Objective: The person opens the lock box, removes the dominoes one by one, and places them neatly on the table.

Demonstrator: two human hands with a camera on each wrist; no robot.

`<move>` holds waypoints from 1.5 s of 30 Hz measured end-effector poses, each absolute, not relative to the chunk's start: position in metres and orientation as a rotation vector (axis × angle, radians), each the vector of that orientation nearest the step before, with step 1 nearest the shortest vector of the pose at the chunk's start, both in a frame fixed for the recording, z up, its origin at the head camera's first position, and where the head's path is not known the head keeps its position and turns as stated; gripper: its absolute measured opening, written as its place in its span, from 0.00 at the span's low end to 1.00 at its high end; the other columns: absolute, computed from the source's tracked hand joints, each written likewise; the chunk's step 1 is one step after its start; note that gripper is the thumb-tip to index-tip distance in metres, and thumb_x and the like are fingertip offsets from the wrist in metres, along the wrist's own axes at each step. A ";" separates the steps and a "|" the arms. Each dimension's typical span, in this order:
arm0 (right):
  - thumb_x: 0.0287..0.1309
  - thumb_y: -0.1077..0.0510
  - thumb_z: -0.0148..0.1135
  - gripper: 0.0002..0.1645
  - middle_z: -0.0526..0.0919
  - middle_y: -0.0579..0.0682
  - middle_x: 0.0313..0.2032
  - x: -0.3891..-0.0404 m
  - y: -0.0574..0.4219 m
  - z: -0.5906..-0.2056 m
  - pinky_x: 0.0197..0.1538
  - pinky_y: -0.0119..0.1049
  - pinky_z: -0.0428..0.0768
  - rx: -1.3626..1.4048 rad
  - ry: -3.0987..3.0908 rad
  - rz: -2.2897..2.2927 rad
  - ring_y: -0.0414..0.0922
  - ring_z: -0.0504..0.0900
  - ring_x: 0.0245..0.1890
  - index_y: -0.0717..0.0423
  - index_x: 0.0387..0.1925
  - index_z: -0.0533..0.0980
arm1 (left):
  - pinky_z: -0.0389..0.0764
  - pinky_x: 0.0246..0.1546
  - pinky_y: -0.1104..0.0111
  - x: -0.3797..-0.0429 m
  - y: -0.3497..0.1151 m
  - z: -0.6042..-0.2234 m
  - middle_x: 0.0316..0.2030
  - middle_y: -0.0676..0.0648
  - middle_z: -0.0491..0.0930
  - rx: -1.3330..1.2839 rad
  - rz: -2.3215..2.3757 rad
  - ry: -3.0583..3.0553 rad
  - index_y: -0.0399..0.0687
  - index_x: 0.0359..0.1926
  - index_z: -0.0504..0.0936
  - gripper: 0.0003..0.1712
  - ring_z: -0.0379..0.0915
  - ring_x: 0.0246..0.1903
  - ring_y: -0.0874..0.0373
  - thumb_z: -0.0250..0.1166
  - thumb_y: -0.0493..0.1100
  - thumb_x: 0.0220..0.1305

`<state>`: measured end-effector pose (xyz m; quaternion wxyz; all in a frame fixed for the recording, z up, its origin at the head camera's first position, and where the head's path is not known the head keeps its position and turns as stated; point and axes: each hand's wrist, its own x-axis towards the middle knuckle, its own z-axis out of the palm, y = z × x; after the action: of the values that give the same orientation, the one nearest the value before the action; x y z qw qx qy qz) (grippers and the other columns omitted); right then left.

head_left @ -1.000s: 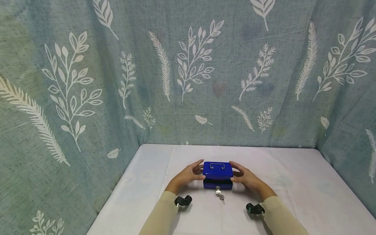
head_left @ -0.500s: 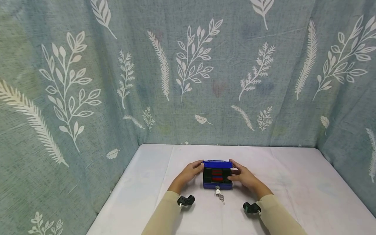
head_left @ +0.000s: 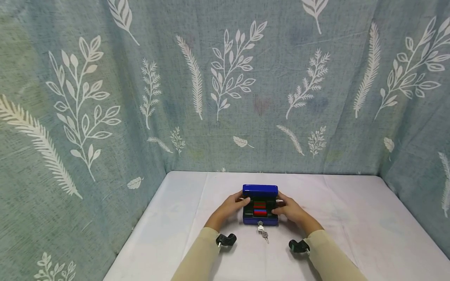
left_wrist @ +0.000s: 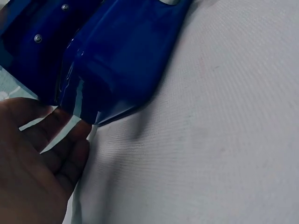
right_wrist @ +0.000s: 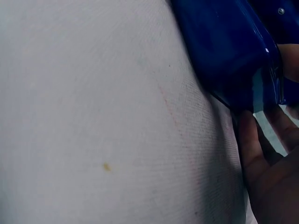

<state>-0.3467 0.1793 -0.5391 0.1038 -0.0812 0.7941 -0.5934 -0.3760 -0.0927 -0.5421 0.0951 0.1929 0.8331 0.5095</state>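
Observation:
A small blue metal cash box (head_left: 251, 221) stands on the table with its lid (head_left: 260, 190) raised. Inside is a black tray (head_left: 247, 211) holding small red pieces (head_left: 260, 213), one with a blue strip. Keys (head_left: 265, 235) hang from the lock at the front. My left hand (head_left: 227, 208) holds the box's left side, thumb over the edge by the lid; in the left wrist view its fingers (left_wrist: 60, 154) reach behind the back corner. On the opposite side my right hand (head_left: 292, 209) grips likewise, thumb at the tray's edge and fingers (right_wrist: 252, 140) at the back corner.
A white cloth covers the table (head_left: 175, 218). Behind it and at both sides hang blue-green curtains (head_left: 225, 148) with white leaf prints. A dark wrist device sits on each sleeve, the left one (head_left: 226, 240) and the right one (head_left: 299, 246).
The lid has swung up and back from nearly closed, uncovering the black tray and red pieces. Both hands have moved slightly forward along the sides with it. The box base and keys have stayed put.

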 end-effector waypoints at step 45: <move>0.56 0.61 0.69 0.50 0.69 0.66 0.64 -0.330 0.172 -0.555 0.65 0.54 0.65 -0.130 2.373 -1.943 0.60 0.69 0.63 0.67 0.73 0.52 | 0.68 0.60 0.47 -0.356 -0.087 -0.536 0.63 0.29 0.65 0.555 1.698 2.376 0.23 0.71 0.48 0.47 0.68 0.58 0.36 0.64 0.30 0.57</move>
<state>-0.3296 0.1716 -0.5548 0.0360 -0.0422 0.7726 -0.6324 -0.3558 -0.0867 -0.5361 0.0843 0.1862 0.7965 0.5690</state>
